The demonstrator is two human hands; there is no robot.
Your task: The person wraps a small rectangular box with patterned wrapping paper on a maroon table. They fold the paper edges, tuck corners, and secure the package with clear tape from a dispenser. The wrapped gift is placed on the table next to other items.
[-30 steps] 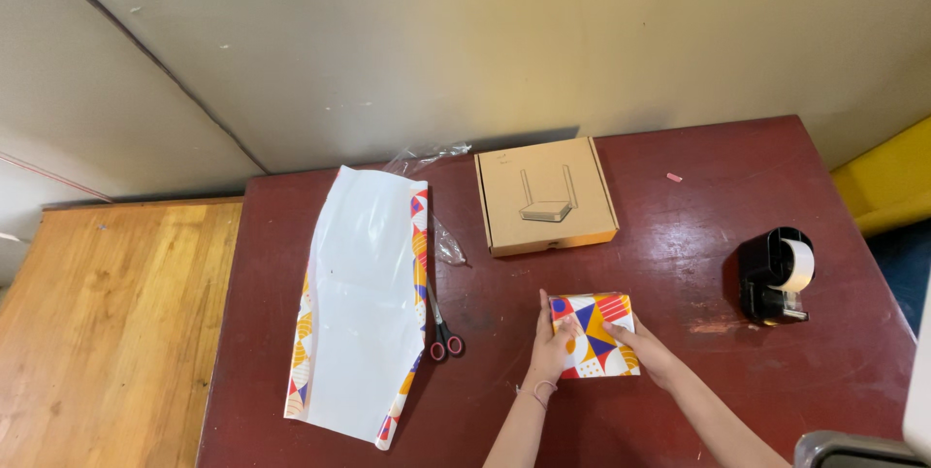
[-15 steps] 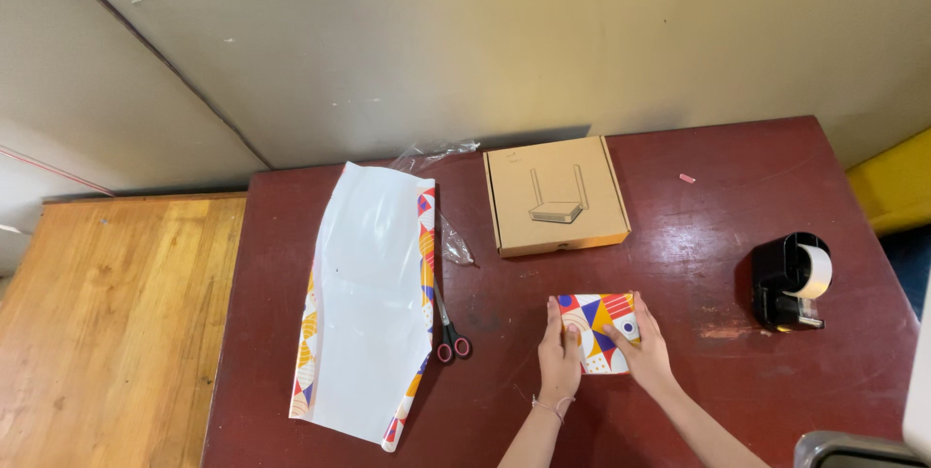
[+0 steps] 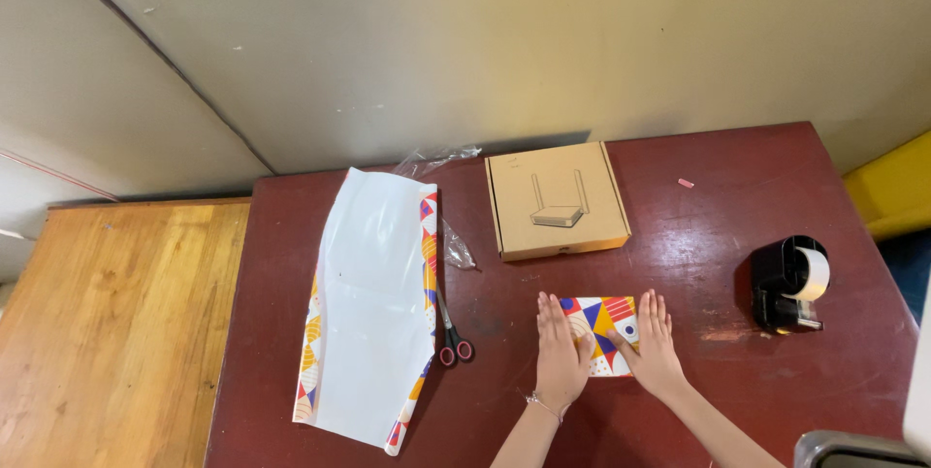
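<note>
My left hand (image 3: 561, 352) and right hand (image 3: 654, 347) have gone from pinching folds to lying flat, grip released, pressing the wrapped box (image 3: 601, 324) onto the tabletop (image 3: 698, 235), lower centre.

A single head-worn camera looked steeply down from the person's side of the dark red desk (image 3: 756, 196), facing the pale wall (image 3: 485, 32) behind its far edge. It sat fairly high, so almost the whole desk fitted in view. Taking the brown cardboard box (image 3: 558, 198) as landmark: the box lay a little above the picture's middle, the wall rose beyond it, a wooden surface (image 3: 116, 322) filled the frame well to its left, and the person's forearms entered from the bottom edge, nearer the camera than the box.
</note>
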